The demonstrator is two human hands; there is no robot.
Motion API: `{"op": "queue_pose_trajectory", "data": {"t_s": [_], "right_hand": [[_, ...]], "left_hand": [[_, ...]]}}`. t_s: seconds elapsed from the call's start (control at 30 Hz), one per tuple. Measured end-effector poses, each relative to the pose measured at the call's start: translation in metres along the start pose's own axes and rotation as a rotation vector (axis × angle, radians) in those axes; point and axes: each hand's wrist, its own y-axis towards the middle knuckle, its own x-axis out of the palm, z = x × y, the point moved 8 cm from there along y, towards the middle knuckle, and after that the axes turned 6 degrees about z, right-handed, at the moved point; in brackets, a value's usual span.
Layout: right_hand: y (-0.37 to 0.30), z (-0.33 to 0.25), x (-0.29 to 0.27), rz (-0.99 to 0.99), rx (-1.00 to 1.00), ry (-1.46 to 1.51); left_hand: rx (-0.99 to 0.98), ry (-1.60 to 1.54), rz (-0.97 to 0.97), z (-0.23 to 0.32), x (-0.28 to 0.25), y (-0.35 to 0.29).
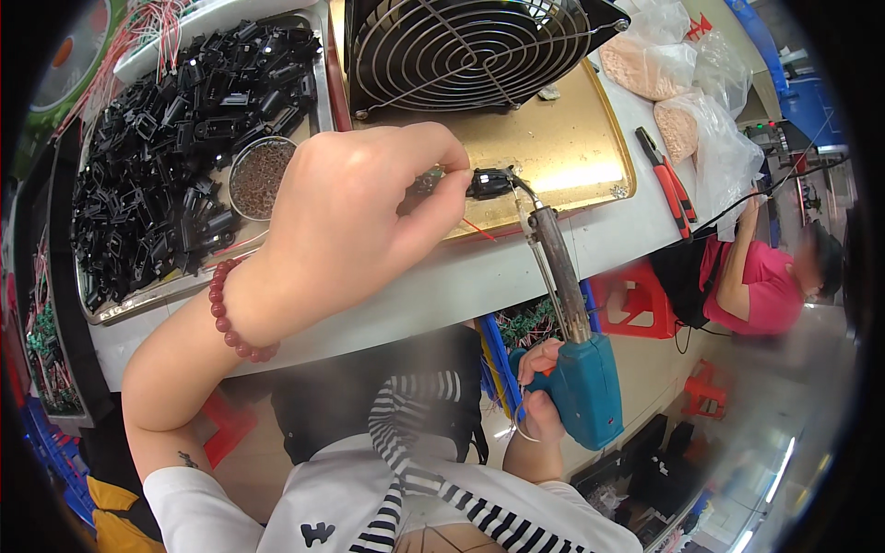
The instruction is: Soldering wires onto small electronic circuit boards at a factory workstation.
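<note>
So, a small black part (490,182) is being pinched by the left hand (359,207), thumb and index fingers closed on its near end, and it's held just off centre, around 1 o'clock, over the front edge of a gold tray (572,175). A teal soldering gun (590,392) is gripped by the right hand (544,405) down at 4 o'clock, fingers curled round the handle, with its barrel aimed up toward 11. The tip is right by the part's far end; whether it's actually touching can't really be told. A bit of red wire (479,229) can be seen just below the part. A black fan (479,55) is parked at 12, and a heap of black housings (194,138) is piled at 10, with a round tin (263,180) set beside it. Red-and-black cutters (668,184) are laid on the table (369,323) at 2 o'clock, near some clear plastic bags (654,69).
</note>
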Motion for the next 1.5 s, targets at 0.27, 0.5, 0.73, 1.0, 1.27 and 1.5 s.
{"op": "queue_pose_trajectory", "data": {"t_s": [0.27,0.5,0.73,1.0,1.27,1.5], "right_hand": [[0.006,-0.004,0.005,-0.035,0.065,0.140],[0.008,-0.006,0.005,-0.040,0.171,0.161],[0.009,-0.001,0.003,0.026,0.167,0.257],[0.011,-0.002,0.006,-0.071,0.051,0.400],[0.007,0.002,0.002,-0.023,0.048,0.378],[0.014,-0.001,0.006,0.032,0.040,0.578]], "left_hand": [[0.007,0.021,-0.011,-0.001,0.000,-0.002],[0.012,0.025,-0.025,-0.001,0.000,-0.001],[-0.002,0.024,-0.030,-0.002,0.002,0.000],[-0.007,0.005,-0.028,-0.001,0.001,0.000],[-0.006,0.017,-0.044,-0.001,-0.001,0.001],[0.212,-0.025,-0.294,0.015,0.001,0.007]]}}
